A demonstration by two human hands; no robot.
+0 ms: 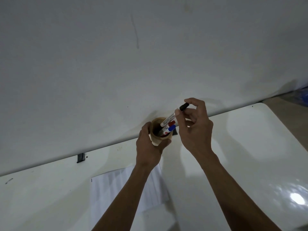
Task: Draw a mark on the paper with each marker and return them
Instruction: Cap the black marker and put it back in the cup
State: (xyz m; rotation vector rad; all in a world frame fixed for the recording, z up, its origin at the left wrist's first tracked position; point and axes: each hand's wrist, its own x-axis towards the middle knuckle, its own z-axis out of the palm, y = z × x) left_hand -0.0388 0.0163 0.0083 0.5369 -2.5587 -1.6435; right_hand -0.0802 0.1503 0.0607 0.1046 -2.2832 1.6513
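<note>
A tan paper cup [157,142] stands at the far edge of the white table, against the wall. My left hand [149,148] wraps around its left side. My right hand [193,129] pinches the black-capped marker [168,120] near its cap, the marker's lower end still inside the cup and its body leaning up to the right. A red-capped marker [172,123] and a blue-capped marker [171,128] also lean in the cup. A white sheet of paper [116,189] lies on the table near me, partly hidden by my left forearm.
The white table [250,147] meets a pale wall [116,64] along a dark seam. Two small black clips [80,157] sit on that seam, one just right of the cup. A white block [158,217] rests on the paper's near end. Something blue [302,97] lies at far right.
</note>
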